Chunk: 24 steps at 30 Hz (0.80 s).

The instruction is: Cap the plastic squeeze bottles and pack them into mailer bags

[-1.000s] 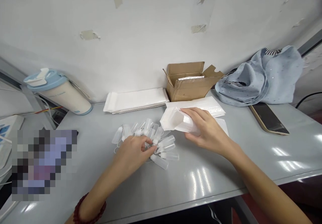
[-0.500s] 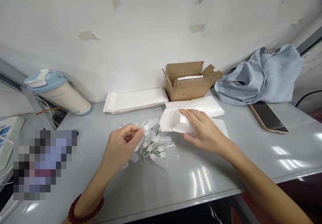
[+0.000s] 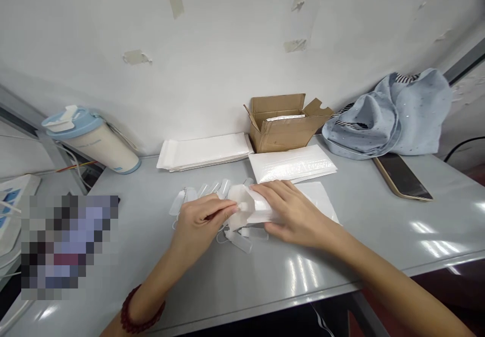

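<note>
My left hand (image 3: 200, 221) is closed in a pinch on one end of a small translucent squeeze bottle (image 3: 243, 206). Most of that bottle sits within the open mouth of a white bubble mailer (image 3: 260, 204). Fingers and thumb of my right hand (image 3: 293, 213) wrap round the mailer, with its opening facing left. Under and around both hands, several similar bottles (image 3: 239, 241) with thin cap loops lie loose on the grey table (image 3: 242, 286). The mailer and my left hand cover part of this pile. Another white mailer (image 3: 320, 198) lies flat beneath my right hand.
Flat mailers are stacked (image 3: 206, 151) along the wall, and more (image 3: 299, 162) lie before an open cardboard box (image 3: 282, 132). A tumbler (image 3: 98, 142) leans at left. Right are a blue cloth bag (image 3: 386, 114) and a phone (image 3: 403, 178). A blurred-out object (image 3: 70, 246) lies front left.
My left hand has moved right, carrying the bottle from the pile into the mailer's mouth. My right hand has brought the mailer slightly left and down, over the bottles.
</note>
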Each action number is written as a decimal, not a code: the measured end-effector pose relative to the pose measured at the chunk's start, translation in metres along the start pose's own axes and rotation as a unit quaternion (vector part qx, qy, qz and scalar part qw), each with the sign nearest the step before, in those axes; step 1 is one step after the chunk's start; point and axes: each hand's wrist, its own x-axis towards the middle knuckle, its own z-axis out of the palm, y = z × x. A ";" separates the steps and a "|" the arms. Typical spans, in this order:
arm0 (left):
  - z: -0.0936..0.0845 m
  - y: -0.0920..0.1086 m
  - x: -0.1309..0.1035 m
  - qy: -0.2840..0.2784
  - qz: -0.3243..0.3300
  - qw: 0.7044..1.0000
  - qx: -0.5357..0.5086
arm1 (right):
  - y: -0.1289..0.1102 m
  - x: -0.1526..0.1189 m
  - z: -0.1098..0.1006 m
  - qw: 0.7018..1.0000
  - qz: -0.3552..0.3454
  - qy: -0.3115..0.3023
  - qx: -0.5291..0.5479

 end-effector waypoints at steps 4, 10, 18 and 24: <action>0.005 0.003 -0.007 -0.010 0.032 0.999 0.024 | -0.007 -0.001 0.001 1.000 -0.017 0.000 0.016; -0.009 0.002 0.000 0.080 -0.019 0.993 0.085 | 0.003 -0.002 -0.006 0.999 0.027 0.040 0.019; -0.014 -0.015 0.010 -0.072 -0.121 0.970 0.200 | 0.020 -0.003 -0.009 0.991 0.076 0.106 -0.025; -0.012 -0.011 0.006 -0.128 -0.136 0.962 0.201 | 0.020 -0.002 -0.007 0.992 0.077 0.098 -0.025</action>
